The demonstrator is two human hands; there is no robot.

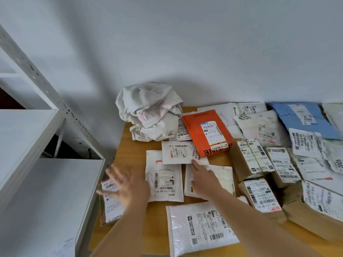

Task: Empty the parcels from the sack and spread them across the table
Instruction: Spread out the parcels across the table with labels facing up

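The white cloth sack (150, 110) lies crumpled and slack at the back of the wooden table (130, 138), against the wall. Several parcels cover the table: an orange box (207, 132), white mailers (163, 175), brown cartons (248, 158) and a blue bag (304, 117). My left hand (126, 186) hovers with fingers spread over a labelled carton (111, 201) at the table's left edge, blurred by motion. My right hand (204, 179) lies flat on a white mailer (222, 177), its fingertips touching a small white packet (178, 153).
A white metal shelving unit (46, 145) stands close against the table's left side. A plain wall runs behind the table. A large white bubble mailer (200, 227) lies near the front edge. Bare wood shows at the left between the sack and the carton.
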